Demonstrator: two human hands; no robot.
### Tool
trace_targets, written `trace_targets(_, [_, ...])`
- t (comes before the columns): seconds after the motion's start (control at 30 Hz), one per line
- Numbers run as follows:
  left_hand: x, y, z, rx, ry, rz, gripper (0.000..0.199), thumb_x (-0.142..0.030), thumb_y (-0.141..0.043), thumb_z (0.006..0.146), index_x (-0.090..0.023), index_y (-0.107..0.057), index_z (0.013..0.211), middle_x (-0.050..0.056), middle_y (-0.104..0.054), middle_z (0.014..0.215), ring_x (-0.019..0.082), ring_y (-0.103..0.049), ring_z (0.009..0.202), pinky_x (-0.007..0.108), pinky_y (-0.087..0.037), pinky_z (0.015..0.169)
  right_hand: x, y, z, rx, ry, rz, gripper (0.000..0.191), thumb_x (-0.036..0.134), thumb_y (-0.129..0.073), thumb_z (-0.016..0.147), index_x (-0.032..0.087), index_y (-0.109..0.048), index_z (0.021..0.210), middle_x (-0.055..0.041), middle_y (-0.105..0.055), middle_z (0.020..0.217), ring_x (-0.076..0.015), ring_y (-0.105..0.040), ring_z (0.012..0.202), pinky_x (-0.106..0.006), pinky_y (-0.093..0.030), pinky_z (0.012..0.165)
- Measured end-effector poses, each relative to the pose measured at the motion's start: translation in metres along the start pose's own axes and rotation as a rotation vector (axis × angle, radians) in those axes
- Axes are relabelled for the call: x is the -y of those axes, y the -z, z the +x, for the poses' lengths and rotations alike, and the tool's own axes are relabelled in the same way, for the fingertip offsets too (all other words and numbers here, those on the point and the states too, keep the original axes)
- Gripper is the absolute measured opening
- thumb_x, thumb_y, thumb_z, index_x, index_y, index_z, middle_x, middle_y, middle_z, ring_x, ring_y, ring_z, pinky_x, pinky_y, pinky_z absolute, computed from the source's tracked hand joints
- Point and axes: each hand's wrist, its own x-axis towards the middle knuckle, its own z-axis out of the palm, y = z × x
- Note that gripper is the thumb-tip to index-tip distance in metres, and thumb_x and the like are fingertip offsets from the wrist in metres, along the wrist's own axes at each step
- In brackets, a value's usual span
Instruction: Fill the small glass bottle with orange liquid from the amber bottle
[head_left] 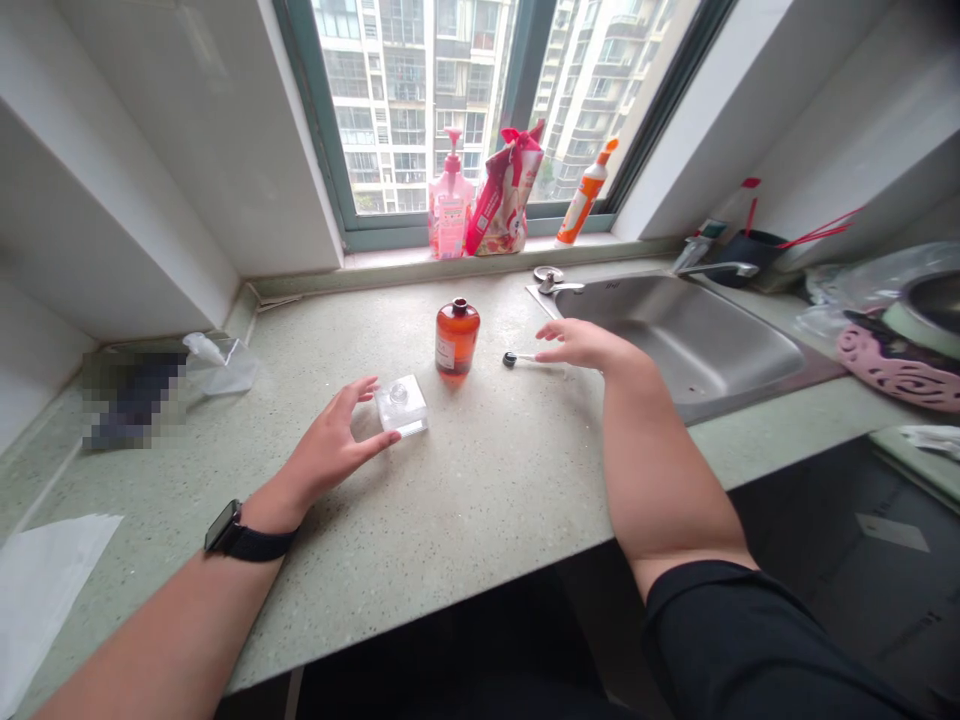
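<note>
My left hand (pixel 341 440) is open beside a clear, square glass bottle (pixel 405 407), its thumb and fingers spread around the bottle's left side; whether they touch it I cannot tell. An amber bottle (pixel 456 340) with a pale label and an uncapped neck stands upright on the speckled counter (pixel 480 500), behind and right of the clear one. To its right lies a dropper with a black cap (pixel 510 359) and a thin, pale tube. Over the tube's right part hovers my right hand (pixel 574 345), fingers apart and holding nothing.
A steel sink (pixel 697 340) with a faucet (pixel 720 270) is at the right. On the windowsill stand a pink pump bottle (pixel 451 210), a red bag (pixel 510 195) and an orange bottle (pixel 582 203). A clear spray bottle (pixel 225 366) lies far left; a pink basket (pixel 892 365) sits far right.
</note>
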Motion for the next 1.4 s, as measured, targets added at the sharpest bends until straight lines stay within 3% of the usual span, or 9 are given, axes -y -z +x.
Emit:
trace_targets(0.13, [0.0,0.0,0.0,0.002,-0.006,0.01,0.082,-0.062,-0.075,0.088,-0.026,-0.044,0.155,0.016,-0.058,0.155,0.036,-0.064,0.138,0.06,-0.049,0.12,-0.014,-0.002,0.006,0.141,-0.09,-0.066,0.048,0.032,-0.092,0.061,0.027,-0.082,0.107,-0.0076,-0.081,0.114,-0.0283,-0.075,0.091,-0.038,-0.059,0.076])
trace_targets(0.27, [0.0,0.0,0.0,0.006,-0.006,0.011,0.081,-0.061,-0.076,0.088,-0.025,-0.044,0.155,0.016,-0.059,0.154,0.036,-0.065,0.137,0.06,-0.049,0.12,-0.014,-0.003,0.008,0.154,-0.123,-0.077,0.033,0.028,-0.091,0.059,0.026,-0.082,0.091,-0.006,-0.08,0.091,-0.0271,-0.073,0.079,-0.039,-0.057,0.071])
trace_targets(0.4, [0.0,0.0,0.0,-0.002,-0.012,0.025,0.08,-0.063,-0.074,0.089,-0.024,-0.046,0.153,0.016,-0.06,0.152,0.035,-0.065,0.135,0.059,-0.049,0.12,-0.012,0.001,0.006,0.112,-0.109,-0.035,0.03,0.032,-0.089,0.065,0.024,-0.08,0.093,-0.0068,-0.08,0.094,-0.0268,-0.074,0.083,-0.039,-0.058,0.076])
trace_targets(0.47, [0.0,0.001,0.0,-0.01,-0.02,0.031,0.079,-0.062,-0.073,0.09,-0.024,-0.046,0.153,0.016,-0.06,0.152,0.035,-0.065,0.135,0.059,-0.048,0.12,-0.008,0.004,0.006,0.031,-0.081,0.03,0.034,0.034,-0.085,0.072,0.023,-0.078,0.103,-0.0083,-0.08,0.102,-0.0269,-0.075,0.09,-0.04,-0.059,0.08])
trace_targets(0.63, [0.0,0.0,-0.001,-0.033,-0.029,0.019,0.077,-0.058,-0.076,0.089,-0.024,-0.046,0.153,0.015,-0.061,0.152,0.033,-0.065,0.136,0.057,-0.048,0.121,0.009,0.002,0.01,-0.453,0.111,0.417,0.036,0.039,-0.085,0.074,0.024,-0.069,0.103,-0.0063,-0.078,0.108,-0.0289,-0.076,0.105,-0.05,-0.059,0.1])
trace_targets(0.87, [0.003,-0.002,-0.001,-0.063,-0.051,-0.001,0.076,-0.053,-0.079,0.089,-0.025,-0.047,0.152,0.014,-0.063,0.15,0.032,-0.066,0.134,0.055,-0.049,0.12,0.054,-0.012,0.002,-0.647,0.406,0.68,0.047,0.062,-0.084,0.081,0.032,-0.063,0.111,-0.0046,-0.073,0.109,-0.0267,-0.073,0.107,-0.046,-0.062,0.093])
trace_targets(1.0, [0.004,-0.002,-0.001,-0.056,-0.053,-0.014,0.076,-0.05,-0.081,0.088,-0.026,-0.047,0.152,0.013,-0.065,0.147,0.032,-0.065,0.136,0.056,-0.048,0.121,0.088,-0.026,-0.012,-0.568,0.469,0.714,0.05,0.071,-0.083,0.079,0.034,-0.066,0.109,-0.0042,-0.073,0.107,-0.0272,-0.073,0.105,-0.047,-0.062,0.093])
trace_targets(1.17, [0.001,-0.001,-0.003,-0.051,-0.04,-0.007,0.076,-0.049,-0.082,0.089,-0.024,-0.048,0.153,0.013,-0.067,0.145,0.033,-0.064,0.137,0.054,-0.047,0.122,0.121,-0.044,-0.032,-0.395,0.502,0.833,0.042,0.064,-0.085,0.081,0.032,-0.073,0.105,-0.0043,-0.078,0.107,-0.027,-0.074,0.104,-0.048,-0.061,0.097])
trace_targets(1.4, [-0.002,0.0,-0.003,-0.028,-0.031,0.019,0.07,-0.05,-0.08,0.091,-0.024,-0.052,0.15,0.013,-0.068,0.144,0.033,-0.066,0.135,0.054,-0.049,0.119,0.133,-0.061,-0.039,-0.198,0.511,0.872,0.043,0.064,-0.084,0.082,0.032,-0.074,0.11,-0.0047,-0.078,0.113,-0.0265,-0.073,0.106,-0.047,-0.061,0.096])
